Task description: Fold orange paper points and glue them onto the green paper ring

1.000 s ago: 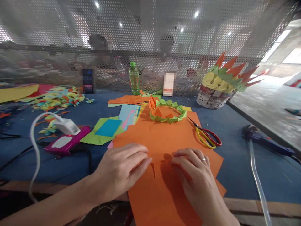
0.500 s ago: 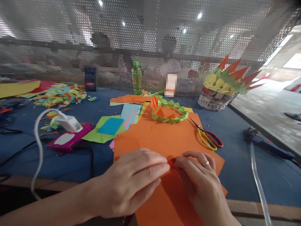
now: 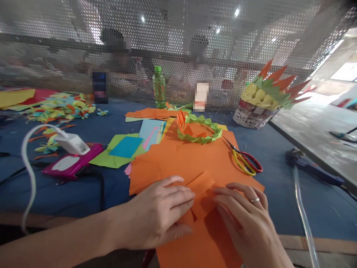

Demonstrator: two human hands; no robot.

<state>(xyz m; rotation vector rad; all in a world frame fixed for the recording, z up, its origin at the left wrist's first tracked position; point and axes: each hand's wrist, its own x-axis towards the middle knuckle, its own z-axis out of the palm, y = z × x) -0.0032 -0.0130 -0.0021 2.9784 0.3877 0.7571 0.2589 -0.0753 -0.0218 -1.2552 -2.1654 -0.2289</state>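
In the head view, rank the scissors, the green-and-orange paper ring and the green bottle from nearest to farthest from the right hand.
Measured from the right hand:
1. The scissors, just beyond it, on the right.
2. The paper ring, farther back, toward the middle.
3. The green bottle, farthest back, off to the left.

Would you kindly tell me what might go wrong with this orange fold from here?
The flap between the left hand and right hand lies on loose orange sheets; they may slide and skew the crease. The scissors lie close beyond the right hand, so a sweep might knock them. The cable loops near the left arm and could snag.
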